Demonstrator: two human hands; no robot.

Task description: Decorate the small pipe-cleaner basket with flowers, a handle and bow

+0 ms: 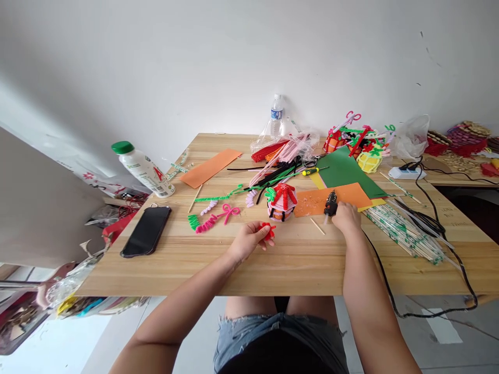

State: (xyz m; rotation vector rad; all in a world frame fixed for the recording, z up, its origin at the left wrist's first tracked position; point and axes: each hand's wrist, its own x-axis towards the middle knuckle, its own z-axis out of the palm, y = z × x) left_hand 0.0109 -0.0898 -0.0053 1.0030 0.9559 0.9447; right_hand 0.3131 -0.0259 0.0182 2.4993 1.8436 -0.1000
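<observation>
The left hand (251, 240), near the middle of the table's front edge, was pinching a small red piece (268, 231) between thumb and fingers. The right hand (346, 215), farther right, was closed around a black glue gun (331, 204), whose tip was over an orange sheet (333, 198) (speckled with little crumbs, it seemed). Between and beyond the hands, near the table's middle, stood a pink pipe-cleaner house (281, 203) with a red-striped roof. Just in front of the orange sheet lay a short stick (317, 226). Toward the left edge of the table (304, 270) were a black phone (146, 231) and, behind it, a tilted-looking white bottle (146, 171) with a green cap. Bundled wrapped sticks (403, 234) lay toward the right, and a clear water bottle (276, 117) stood by the back edge.
</observation>
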